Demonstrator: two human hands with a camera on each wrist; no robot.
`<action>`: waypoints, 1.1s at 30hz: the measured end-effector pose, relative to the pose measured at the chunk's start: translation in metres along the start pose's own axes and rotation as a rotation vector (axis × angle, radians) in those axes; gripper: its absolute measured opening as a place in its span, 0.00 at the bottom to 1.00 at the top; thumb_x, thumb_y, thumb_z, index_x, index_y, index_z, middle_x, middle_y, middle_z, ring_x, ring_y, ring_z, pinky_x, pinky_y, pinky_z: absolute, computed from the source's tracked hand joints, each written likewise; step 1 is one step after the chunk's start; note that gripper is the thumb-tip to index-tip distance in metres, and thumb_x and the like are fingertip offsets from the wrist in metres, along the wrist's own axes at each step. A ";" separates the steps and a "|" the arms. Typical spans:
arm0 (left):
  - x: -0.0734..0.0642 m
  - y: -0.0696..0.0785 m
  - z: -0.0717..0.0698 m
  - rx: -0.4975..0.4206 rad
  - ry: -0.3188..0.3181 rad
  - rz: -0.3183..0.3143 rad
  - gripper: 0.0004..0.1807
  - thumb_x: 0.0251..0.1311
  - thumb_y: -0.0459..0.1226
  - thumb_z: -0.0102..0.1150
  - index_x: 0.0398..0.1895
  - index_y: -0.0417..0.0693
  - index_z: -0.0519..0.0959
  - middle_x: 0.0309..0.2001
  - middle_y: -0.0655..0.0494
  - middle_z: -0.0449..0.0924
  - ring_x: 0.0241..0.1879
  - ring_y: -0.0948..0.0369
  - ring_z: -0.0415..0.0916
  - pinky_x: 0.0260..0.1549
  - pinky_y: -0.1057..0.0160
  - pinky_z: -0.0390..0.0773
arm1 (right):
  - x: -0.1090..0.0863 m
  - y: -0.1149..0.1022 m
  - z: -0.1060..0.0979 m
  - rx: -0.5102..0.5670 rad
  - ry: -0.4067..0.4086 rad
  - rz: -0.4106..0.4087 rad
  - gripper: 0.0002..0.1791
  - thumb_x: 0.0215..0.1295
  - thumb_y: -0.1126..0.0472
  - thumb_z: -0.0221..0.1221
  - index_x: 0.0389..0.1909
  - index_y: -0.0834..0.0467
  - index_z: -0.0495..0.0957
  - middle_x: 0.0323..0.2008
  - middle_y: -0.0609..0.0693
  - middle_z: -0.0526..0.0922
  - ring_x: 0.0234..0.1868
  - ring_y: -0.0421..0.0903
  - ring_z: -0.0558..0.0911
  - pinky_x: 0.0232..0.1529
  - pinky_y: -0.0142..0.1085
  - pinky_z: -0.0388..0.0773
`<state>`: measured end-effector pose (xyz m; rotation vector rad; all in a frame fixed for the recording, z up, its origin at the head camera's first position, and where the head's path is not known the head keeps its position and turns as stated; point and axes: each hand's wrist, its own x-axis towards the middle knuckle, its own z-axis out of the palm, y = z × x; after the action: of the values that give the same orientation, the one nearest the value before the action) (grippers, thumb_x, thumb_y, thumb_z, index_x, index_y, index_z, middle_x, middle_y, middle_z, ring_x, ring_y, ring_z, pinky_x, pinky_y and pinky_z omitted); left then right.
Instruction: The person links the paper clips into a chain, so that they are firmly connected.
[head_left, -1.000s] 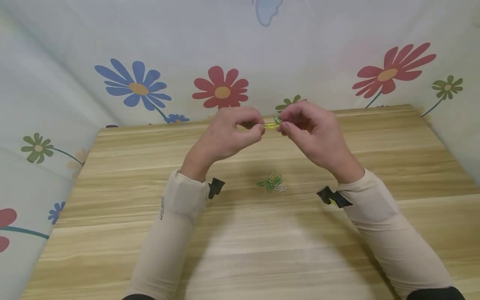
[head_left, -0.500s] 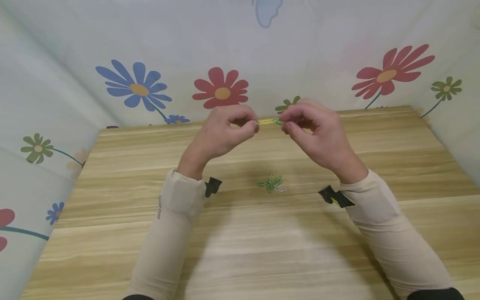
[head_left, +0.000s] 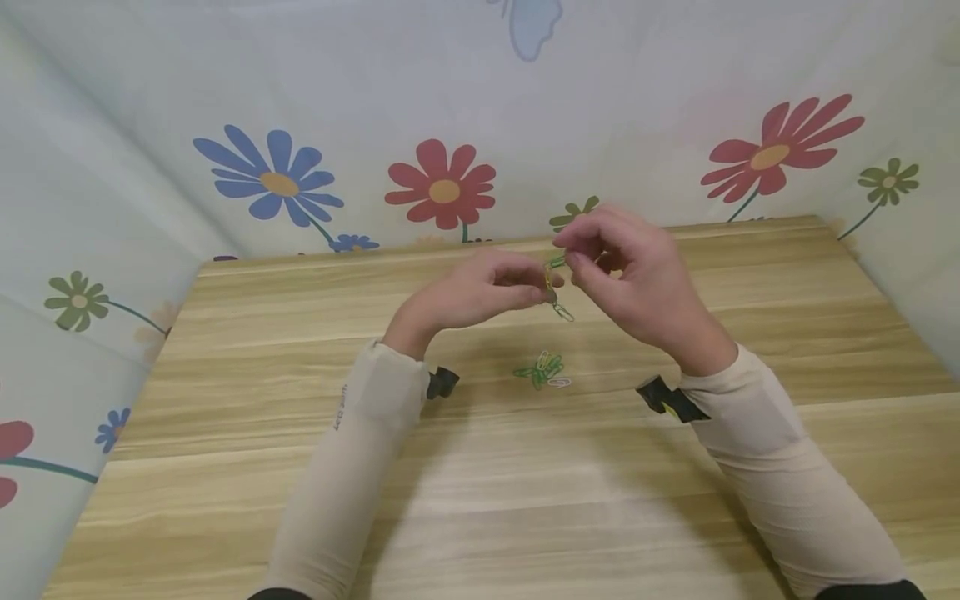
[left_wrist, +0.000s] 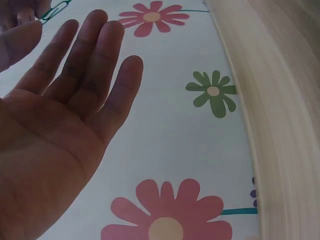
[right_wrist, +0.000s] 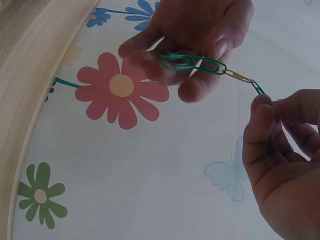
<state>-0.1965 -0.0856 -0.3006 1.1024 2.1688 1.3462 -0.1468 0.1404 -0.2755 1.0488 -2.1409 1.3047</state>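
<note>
A short chain of linked paper clips hangs from my right hand (head_left: 630, 279), whose thumb and forefinger pinch the green end clip (right_wrist: 257, 87). Below that comes a yellow paper clip (right_wrist: 238, 76), then a green paper clip (right_wrist: 212, 65) and a blurred green one (right_wrist: 177, 62). My left hand (head_left: 480, 287) is beside the lower part of the chain, fingers loosely extended and palm showing in the left wrist view. In the right wrist view the chain crosses in front of the left fingers (right_wrist: 192, 87). The chain's lower end (head_left: 562, 312) dangles past the left fingertips in the head view.
A small pile of green and yellow paper clips (head_left: 540, 372) lies on the wooden table (head_left: 262, 400) under the hands, a white paper clip (head_left: 559, 382) at its edge. A flower-printed curtain (head_left: 600, 108) stands behind the table.
The chain was stretched level between both hands' pinching fingers. Now the left hand has let go and moved lower and to the right, and the chain hangs from the right hand.
</note>
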 end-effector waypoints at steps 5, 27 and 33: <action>0.002 -0.003 0.002 -0.162 0.005 0.103 0.15 0.70 0.37 0.54 0.54 0.38 0.81 0.50 0.51 0.83 0.52 0.55 0.79 0.54 0.55 0.75 | 0.000 -0.001 0.000 -0.022 -0.023 -0.011 0.11 0.63 0.79 0.59 0.43 0.66 0.81 0.37 0.52 0.80 0.26 0.43 0.72 0.26 0.29 0.70; -0.012 0.006 -0.010 -0.498 0.195 0.252 0.11 0.70 0.32 0.49 0.33 0.43 0.81 0.29 0.49 0.80 0.28 0.53 0.78 0.30 0.59 0.78 | 0.000 0.019 0.002 -0.059 -0.169 0.259 0.07 0.70 0.69 0.59 0.47 0.63 0.80 0.29 0.50 0.79 0.25 0.45 0.76 0.28 0.34 0.74; -0.019 0.010 -0.015 -0.545 0.234 0.276 0.12 0.68 0.32 0.46 0.30 0.47 0.80 0.20 0.53 0.66 0.17 0.58 0.59 0.18 0.66 0.68 | -0.009 0.051 0.025 -0.220 -0.659 0.415 0.10 0.70 0.65 0.60 0.49 0.60 0.81 0.30 0.48 0.81 0.30 0.45 0.77 0.35 0.41 0.76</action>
<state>-0.1901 -0.1065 -0.2862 1.0818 1.6552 2.1183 -0.1805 0.1356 -0.3222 1.0777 -3.0460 0.9142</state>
